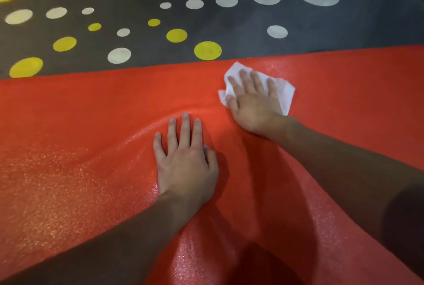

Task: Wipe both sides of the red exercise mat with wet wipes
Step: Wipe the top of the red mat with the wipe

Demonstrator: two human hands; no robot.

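The left hand (185, 160) lay flat, fingers straight and spread, pressing the red exercise mat (80, 137) mid-surface. Beyond, near the mat's far edge, the right hand (252, 101) pressed a crumpled white wet wipe (285, 93) with straight fingers. Farther lay the dotted grey floor (142, 11).

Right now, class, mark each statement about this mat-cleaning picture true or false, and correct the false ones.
1. The right hand presses a white wipe onto the red mat. True.
2. The left hand holds a second wipe. False: it rests flat on the mat, fingers straight, holding nothing.
3. The wipe lies near the mat's far edge. True.
4. The floor beyond the mat is plain grey. False: it bears yellow and white dots.
5. The mat lies perfectly flat. False: it ripples beside the left hand.
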